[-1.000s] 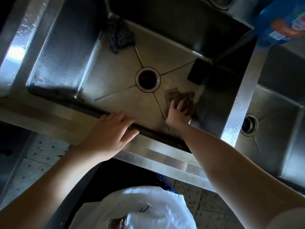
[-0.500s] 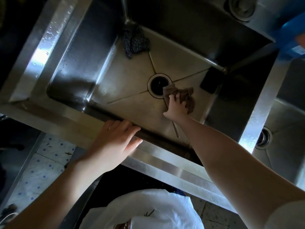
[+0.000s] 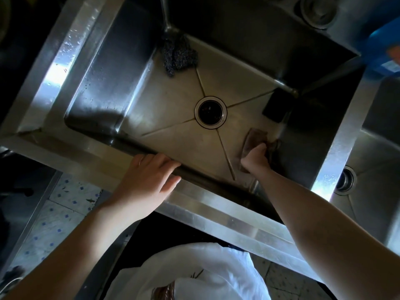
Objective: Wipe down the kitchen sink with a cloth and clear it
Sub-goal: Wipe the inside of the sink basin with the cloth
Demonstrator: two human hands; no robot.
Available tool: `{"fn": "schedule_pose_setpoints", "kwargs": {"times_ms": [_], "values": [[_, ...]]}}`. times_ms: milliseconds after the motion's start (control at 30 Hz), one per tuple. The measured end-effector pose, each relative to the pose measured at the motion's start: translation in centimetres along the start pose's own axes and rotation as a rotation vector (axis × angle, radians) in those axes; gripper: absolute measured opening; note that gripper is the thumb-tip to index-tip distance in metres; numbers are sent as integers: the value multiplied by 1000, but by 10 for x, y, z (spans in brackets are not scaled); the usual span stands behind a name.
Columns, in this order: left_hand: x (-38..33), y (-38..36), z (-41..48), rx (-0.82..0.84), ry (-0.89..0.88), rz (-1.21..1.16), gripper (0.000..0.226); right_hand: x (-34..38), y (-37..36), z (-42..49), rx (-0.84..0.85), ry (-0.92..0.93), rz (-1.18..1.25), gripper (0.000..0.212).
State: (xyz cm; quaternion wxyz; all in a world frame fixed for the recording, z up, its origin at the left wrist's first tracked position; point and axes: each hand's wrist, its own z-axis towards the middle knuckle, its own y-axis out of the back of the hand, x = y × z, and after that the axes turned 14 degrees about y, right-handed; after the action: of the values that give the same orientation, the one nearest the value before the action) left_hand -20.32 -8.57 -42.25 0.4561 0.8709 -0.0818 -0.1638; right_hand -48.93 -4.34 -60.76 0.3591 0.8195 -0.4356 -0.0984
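Our cloth (image 3: 255, 137), brown and crumpled, lies on the sink floor at the right, close to where the floor meets the right wall and nearer the front than the drain (image 3: 210, 112). Our right hand (image 3: 255, 158) presses down on it with fingers bent over the fabric, gripping it; part of the cloth sticks out beyond the fingers.

Our left hand (image 3: 147, 180) rests flat on the front rim of the sink (image 3: 205, 205), its fingers straight and together with their tips reaching the inner edge, holding nothing.

Farther out in the basin, a dark block (image 3: 275, 106) leans by the right wall just behind the cloth, and a grey wire scourer (image 3: 178, 54) sits in the far left corner. A second basin (image 3: 372, 152) adjoins on the right. A blue bottle (image 3: 382, 47) stands at the upper right. Below the rim we see a white garment (image 3: 194, 274) and a tiled floor (image 3: 54, 213).
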Motion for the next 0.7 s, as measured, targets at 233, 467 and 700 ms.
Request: {"fn": "schedule_pose_setpoints", "kwargs": {"times_ms": [233,467,700], "values": [[8,-3,-4,-48,1,44,43,48,9,35,-42,-206,84,102],[14,-5,-2,-78,-10,29,42,41,34,49,-92,-18,103,88],[17,-7,-1,-74,-24,32,43,29,17,16,-20,161,-66,90]]}}
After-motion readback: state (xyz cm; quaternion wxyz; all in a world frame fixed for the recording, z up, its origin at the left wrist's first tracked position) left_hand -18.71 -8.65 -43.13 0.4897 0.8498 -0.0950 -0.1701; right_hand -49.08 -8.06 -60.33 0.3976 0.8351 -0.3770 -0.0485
